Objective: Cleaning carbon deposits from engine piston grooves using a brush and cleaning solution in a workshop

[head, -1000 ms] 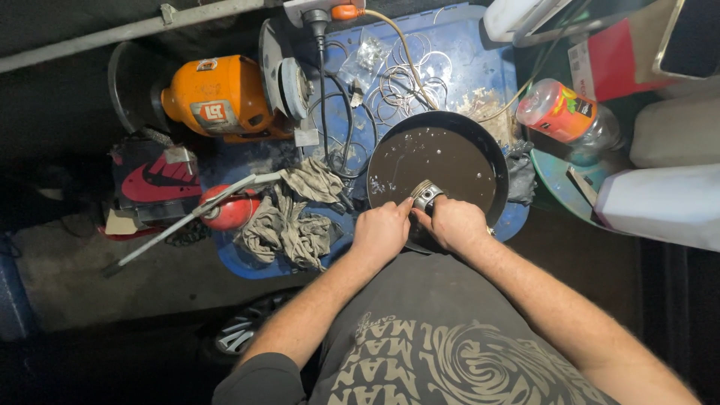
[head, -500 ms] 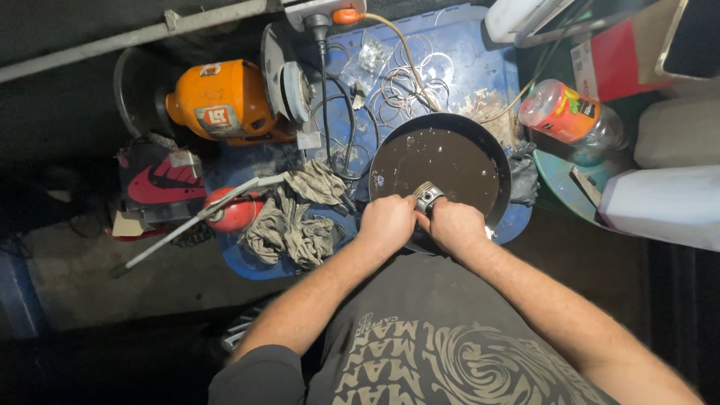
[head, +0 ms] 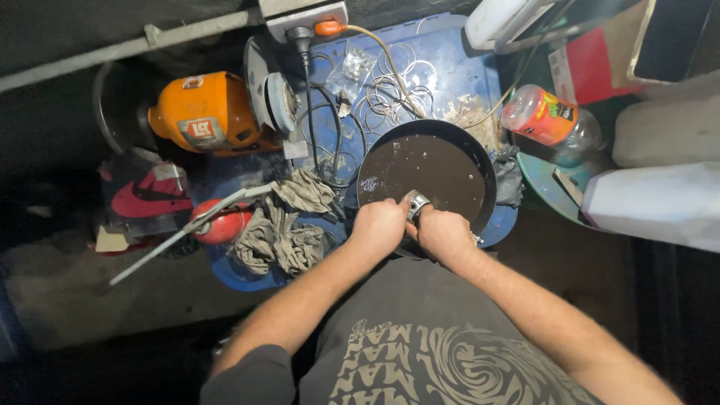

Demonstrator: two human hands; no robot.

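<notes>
Both hands grip a small metal ring over the dark pan, frame centre.
Left hand and right hand pinch the ring at the pan rim — cleaning step, I judge; next needs a steady hold.

Dim, dusty floor under a blue tabletop, pale pipe behind.

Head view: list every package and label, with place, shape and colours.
Bottle: right of the pan, lying down, clear with orange-red label.
Grinder label: small white-red patch on the orange motor, far left.
Red box: top right, flat carton.
White jug: right edge, plain, no label seen.
</notes>
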